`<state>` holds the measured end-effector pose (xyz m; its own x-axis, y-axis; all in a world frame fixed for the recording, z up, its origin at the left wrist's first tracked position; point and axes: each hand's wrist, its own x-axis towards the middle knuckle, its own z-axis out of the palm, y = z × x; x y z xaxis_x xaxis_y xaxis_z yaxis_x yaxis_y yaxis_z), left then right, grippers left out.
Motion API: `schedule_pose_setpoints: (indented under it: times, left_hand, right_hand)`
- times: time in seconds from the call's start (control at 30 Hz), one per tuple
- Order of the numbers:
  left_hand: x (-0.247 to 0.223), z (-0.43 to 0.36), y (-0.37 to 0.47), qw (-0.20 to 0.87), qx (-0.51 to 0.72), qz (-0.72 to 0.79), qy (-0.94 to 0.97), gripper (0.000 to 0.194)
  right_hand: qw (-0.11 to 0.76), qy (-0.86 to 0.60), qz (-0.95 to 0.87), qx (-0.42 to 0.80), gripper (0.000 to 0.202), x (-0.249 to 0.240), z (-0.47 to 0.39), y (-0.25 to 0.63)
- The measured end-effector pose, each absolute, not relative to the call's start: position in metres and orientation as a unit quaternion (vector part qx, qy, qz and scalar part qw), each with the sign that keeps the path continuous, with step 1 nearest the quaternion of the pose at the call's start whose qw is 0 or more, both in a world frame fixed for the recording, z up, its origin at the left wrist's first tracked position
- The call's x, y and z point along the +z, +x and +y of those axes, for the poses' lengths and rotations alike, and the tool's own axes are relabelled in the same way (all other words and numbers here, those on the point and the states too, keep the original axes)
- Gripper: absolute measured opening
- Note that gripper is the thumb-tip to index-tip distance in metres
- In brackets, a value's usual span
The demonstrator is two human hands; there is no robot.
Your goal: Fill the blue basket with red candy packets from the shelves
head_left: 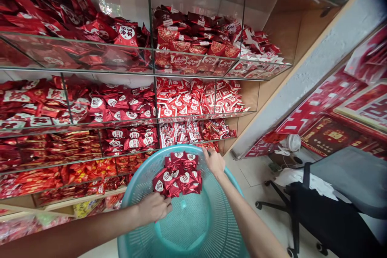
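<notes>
A large teal plastic basket (211, 225) with mesh walls stands below me. Several dark red packets (178, 175) with white heart-shaped labels are bunched at its far side. Over the basket's left part, my left hand (155, 207) has its fingers curled, right beside the lower left packets; what it holds, if anything, is hidden. My right hand (214, 161) grips the far right part of the basket's rim, to the right of the packets, with its fingers at the edge.
Glass-fronted shelves (193, 73) filled with red packets rise ahead and to the left. At the right stand a black and grey office chair (329, 209) and red printed goods (338, 100). Pale floor tiles (250, 173) show between the basket and chair.
</notes>
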<state>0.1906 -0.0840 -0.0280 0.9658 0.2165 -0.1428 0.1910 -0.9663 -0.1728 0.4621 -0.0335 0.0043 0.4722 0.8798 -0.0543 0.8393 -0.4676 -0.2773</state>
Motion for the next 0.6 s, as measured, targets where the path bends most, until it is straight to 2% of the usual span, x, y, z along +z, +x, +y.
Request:
schedule_pose_setpoints:
  times: [0.17, 0.27, 0.37, 0.5, 0.6]
  left_hand:
    - [-0.024, -0.08, 0.193, 0.04, 0.098, -0.104, -0.989, 0.021]
    - [-0.007, -0.08, 0.192, -0.003, 0.121, -0.11, -0.987, 0.018]
    - [0.019, -0.075, 0.191, -0.13, 0.131, -0.157, -0.97, 0.014]
    - [0.042, -0.055, 0.195, -0.341, 0.054, -0.222, -0.912, 0.015]
    - [0.041, -0.033, 0.206, -0.377, -0.006, -0.293, -0.879, 0.023]
  right_hand:
    - [0.105, -0.853, -0.503, 0.095, 0.063, 0.006, -0.033, 0.461]
    - [0.105, -0.853, -0.503, 0.093, 0.062, 0.005, -0.033, 0.461]
    - [0.107, -0.853, -0.502, 0.092, 0.061, 0.004, -0.034, 0.462]
    - [0.104, -0.854, -0.502, 0.093, 0.061, 0.004, -0.035, 0.462]
    - [0.102, -0.853, -0.503, 0.091, 0.062, 0.005, -0.035, 0.459]
